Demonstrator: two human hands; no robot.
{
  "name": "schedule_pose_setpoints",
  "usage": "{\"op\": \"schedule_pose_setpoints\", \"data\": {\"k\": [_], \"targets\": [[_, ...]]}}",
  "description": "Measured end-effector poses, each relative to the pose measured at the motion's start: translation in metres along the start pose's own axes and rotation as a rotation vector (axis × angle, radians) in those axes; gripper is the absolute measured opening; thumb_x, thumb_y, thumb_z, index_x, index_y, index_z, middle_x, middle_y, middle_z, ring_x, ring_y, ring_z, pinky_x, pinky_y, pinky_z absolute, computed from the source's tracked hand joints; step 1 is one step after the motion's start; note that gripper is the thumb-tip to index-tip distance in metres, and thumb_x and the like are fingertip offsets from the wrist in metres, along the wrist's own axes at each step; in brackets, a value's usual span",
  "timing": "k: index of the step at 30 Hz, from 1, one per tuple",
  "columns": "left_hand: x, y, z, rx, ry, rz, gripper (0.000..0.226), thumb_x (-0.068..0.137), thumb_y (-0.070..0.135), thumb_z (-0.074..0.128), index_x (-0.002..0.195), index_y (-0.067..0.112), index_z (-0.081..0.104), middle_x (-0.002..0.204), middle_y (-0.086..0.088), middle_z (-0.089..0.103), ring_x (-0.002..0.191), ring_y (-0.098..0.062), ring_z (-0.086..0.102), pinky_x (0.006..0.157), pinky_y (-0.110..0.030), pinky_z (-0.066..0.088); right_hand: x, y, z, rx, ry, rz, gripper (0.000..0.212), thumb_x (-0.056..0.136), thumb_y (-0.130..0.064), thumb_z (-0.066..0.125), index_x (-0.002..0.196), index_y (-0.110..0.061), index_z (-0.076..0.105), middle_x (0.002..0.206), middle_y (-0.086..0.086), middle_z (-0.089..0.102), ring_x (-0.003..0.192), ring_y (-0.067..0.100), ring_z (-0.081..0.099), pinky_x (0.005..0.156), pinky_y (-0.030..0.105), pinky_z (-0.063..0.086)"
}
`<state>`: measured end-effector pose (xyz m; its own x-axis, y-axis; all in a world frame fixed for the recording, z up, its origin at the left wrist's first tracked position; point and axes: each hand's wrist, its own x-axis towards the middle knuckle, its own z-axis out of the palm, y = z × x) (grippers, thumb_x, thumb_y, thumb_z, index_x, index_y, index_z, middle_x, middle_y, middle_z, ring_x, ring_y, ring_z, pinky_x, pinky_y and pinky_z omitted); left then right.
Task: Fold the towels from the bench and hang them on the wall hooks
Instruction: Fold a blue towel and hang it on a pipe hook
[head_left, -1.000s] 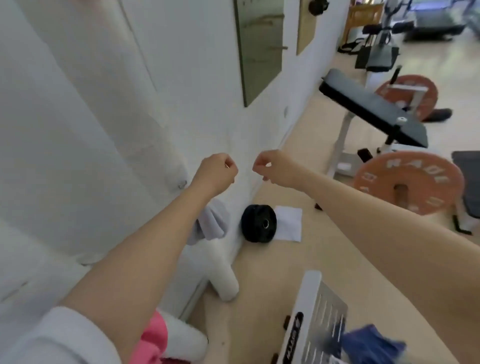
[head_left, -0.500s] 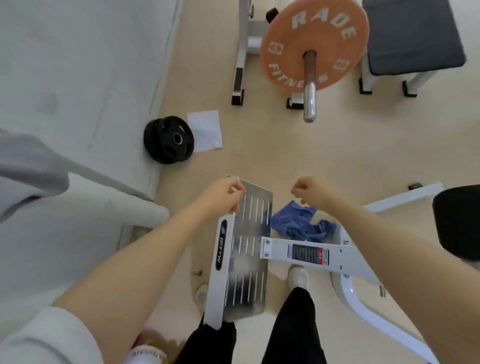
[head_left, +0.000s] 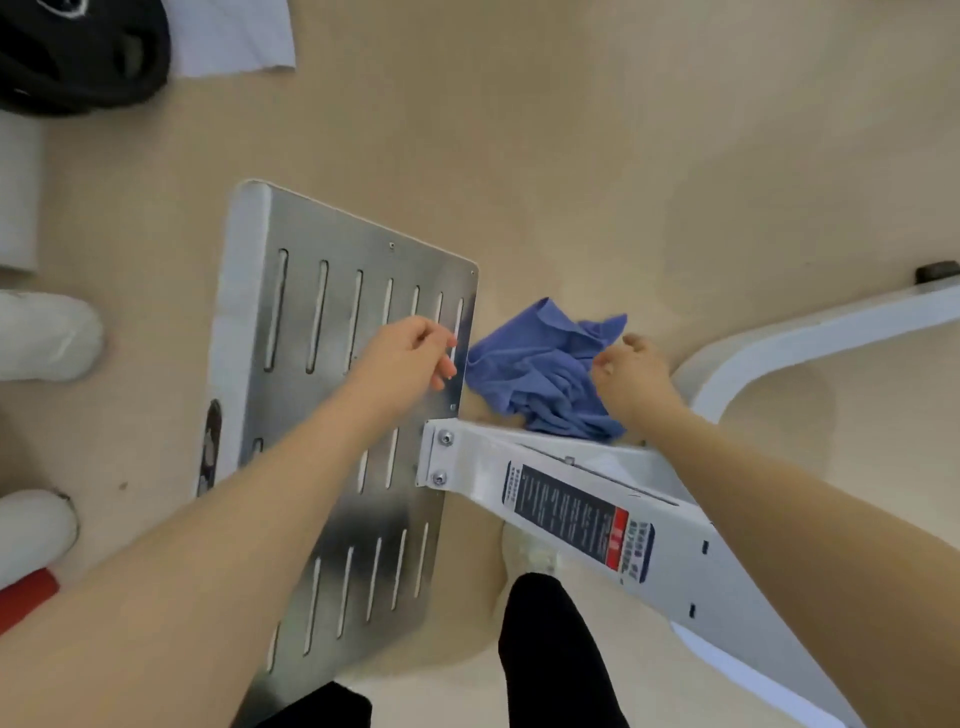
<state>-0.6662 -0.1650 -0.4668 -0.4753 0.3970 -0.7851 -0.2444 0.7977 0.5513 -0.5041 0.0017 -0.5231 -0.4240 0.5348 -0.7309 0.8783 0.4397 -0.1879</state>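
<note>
Hidden: the near edge of the crumpled blue cloth towel (head_left: 540, 371) is disappearing behind the white metal machine beam (head_left: 582, 499).
Towel: lying bunched on the beige floor (head_left: 597, 156), at 12 o'clock from the beam.
Left hand (head_left: 408, 358): hovering at the towel's 9 o'clock, fingers loosely curled, holding nothing.
Right hand (head_left: 631, 371): sitting at its 3 o'clock edge, fingers curled; grip unclear.

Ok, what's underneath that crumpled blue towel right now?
The blue towel lies mostly on the beige floor, beside the slotted metal footplate. Its near edge drapes against the white machine frame. Whatever sits directly beneath the folds is covered.
</note>
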Motion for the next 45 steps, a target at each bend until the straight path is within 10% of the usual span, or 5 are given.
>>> {"op": "schedule_pose_setpoints", "data": {"k": [10,18,33,40,45], "targets": [[0.165,-0.083,0.072,0.004,0.038,0.029,0.022,0.095,0.012,0.036,0.088,0.014,0.056,0.068,0.003,0.057,0.056,-0.011,0.050,0.049,-0.013,0.040,0.158,0.049,0.108,-0.357,-0.121,-0.026,0.033,0.097,-0.014,0.036,0.124,-0.015,0.054,0.158,0.008,0.001,0.144,0.030,0.001,0.113,0.044,0.017],[0.144,-0.083,0.075,0.042,0.022,0.032,0.021,0.094,0.013,0.037,0.090,0.013,0.058,0.069,0.003,0.060,0.057,-0.011,0.052,0.056,-0.021,0.040,0.131,0.041,0.084,-0.060,0.210,-0.127,0.034,0.096,-0.006,0.034,0.125,-0.006,0.053,0.129,0.015,0.051,0.108,0.032,0.052,0.086,0.035,0.040],[-0.130,0.125,-0.053,0.073,-0.029,0.290,0.022,0.093,0.012,0.046,0.113,0.019,0.052,0.087,-0.001,0.061,0.065,-0.012,0.054,0.064,-0.025,0.043,-0.155,-0.101,-0.175,0.465,-0.037,-0.406,0.034,0.080,0.009,0.039,0.073,-0.008,0.068,0.065,-0.011,0.053,0.059,-0.002,0.048,0.056,0.009,0.036],[-0.309,0.241,-0.135,0.491,-0.177,0.595,0.075,0.073,0.041,0.063,0.140,0.025,0.033,0.145,0.010,0.029,0.129,-0.003,0.032,0.104,-0.016,0.024,-0.327,-0.159,-0.306,0.688,-0.017,-0.605,0.014,0.054,-0.011,0.038,0.047,-0.015,0.050,0.051,0.001,0.043,0.053,0.009,0.041,0.053,0.015,0.032],[-0.391,0.270,-0.150,0.467,-0.009,0.698,0.021,0.088,0.019,0.059,0.106,0.007,0.059,0.094,0.005,0.060,0.082,-0.004,0.053,0.070,-0.005,0.038,-0.404,-0.186,-0.361,0.698,-0.024,-0.803,0.015,0.054,-0.010,0.040,0.045,-0.017,0.049,0.050,0.004,0.038,0.052,0.011,0.035,0.054,0.020,0.031]]}}
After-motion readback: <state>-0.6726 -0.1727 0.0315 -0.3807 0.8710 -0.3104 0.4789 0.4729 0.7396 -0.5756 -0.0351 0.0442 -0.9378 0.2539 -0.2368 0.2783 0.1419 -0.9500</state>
